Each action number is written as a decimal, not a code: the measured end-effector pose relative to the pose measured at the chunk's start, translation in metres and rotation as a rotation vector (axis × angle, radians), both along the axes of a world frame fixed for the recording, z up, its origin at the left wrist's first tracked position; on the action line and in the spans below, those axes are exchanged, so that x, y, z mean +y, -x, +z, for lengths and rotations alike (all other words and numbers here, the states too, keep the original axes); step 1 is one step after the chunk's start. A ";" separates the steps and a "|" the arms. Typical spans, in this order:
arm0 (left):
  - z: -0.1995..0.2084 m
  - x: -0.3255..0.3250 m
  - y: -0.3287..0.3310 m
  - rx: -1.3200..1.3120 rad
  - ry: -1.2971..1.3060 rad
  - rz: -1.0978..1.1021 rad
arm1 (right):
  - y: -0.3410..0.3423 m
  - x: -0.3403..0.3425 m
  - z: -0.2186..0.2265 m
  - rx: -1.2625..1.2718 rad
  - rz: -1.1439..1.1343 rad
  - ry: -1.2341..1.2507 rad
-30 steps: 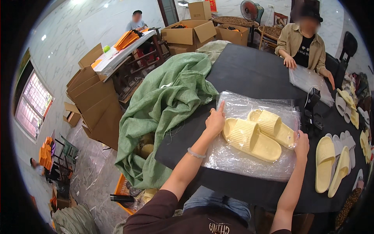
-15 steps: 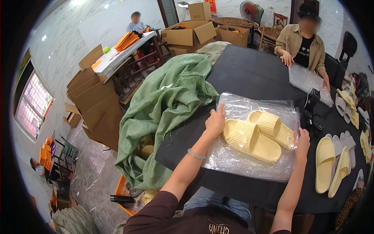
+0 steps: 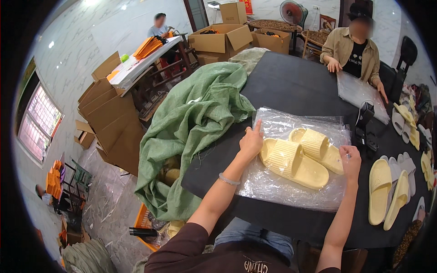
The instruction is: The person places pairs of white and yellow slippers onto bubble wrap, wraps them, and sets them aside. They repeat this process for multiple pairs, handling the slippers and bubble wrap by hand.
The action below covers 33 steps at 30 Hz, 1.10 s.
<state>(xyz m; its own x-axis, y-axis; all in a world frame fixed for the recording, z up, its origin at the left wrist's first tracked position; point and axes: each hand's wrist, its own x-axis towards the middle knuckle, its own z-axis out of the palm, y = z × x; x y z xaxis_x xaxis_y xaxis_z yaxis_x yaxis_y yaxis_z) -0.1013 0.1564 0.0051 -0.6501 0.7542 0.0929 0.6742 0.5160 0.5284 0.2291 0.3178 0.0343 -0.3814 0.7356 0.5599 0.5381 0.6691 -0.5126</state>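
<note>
Left hand (image 3: 251, 144) is resting on clear bags (image 3: 275, 119), forefinger out; right hand (image 3: 350, 164) is sitting curled — grips unclear. Between them, yellow slippers (image 3: 293, 160) are lying amid the film — likely light, springy, best held by sole edges.

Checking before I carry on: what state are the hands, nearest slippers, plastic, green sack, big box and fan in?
Left hand, index finger extended, on plastic
Right hand, fingers curled, contact unclear
Yellow slippers, sole down
Clear plastic, spread flat, wrinkled
Green sack, crumpled
Large cardboard box, flaps open
Fan, cannot tell if running
</note>
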 end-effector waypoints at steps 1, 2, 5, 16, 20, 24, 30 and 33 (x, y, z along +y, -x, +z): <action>0.000 0.000 0.000 -0.004 0.002 -0.001 | 0.003 -0.002 0.001 0.009 0.005 0.041; 0.001 0.000 0.000 -0.008 0.003 -0.002 | 0.005 -0.004 0.001 0.019 0.009 0.082; 0.004 -0.001 -0.001 -0.003 0.004 0.003 | 0.007 -0.006 0.003 -0.005 0.015 0.121; 0.003 0.000 -0.001 -0.001 0.011 0.002 | 0.007 -0.014 0.007 0.280 0.394 0.582; 0.003 -0.001 -0.001 0.007 0.017 0.013 | 0.005 -0.021 0.026 0.271 0.554 0.736; 0.003 0.000 -0.001 0.002 0.022 0.000 | 0.004 -0.018 0.021 0.166 0.557 0.735; 0.003 0.000 0.000 0.000 0.027 -0.008 | 0.011 -0.016 0.000 0.015 0.529 0.760; 0.004 -0.001 -0.002 0.002 0.029 0.014 | 0.013 -0.017 0.002 0.004 0.527 0.786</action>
<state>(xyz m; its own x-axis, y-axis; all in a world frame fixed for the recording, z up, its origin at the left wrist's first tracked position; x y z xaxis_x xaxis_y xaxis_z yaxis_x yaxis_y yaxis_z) -0.0998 0.1556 0.0091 -0.6603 0.7475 0.0725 0.6681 0.5406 0.5113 0.2162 0.3009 0.0359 -0.7714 0.6360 -0.0210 0.2624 0.2877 -0.9211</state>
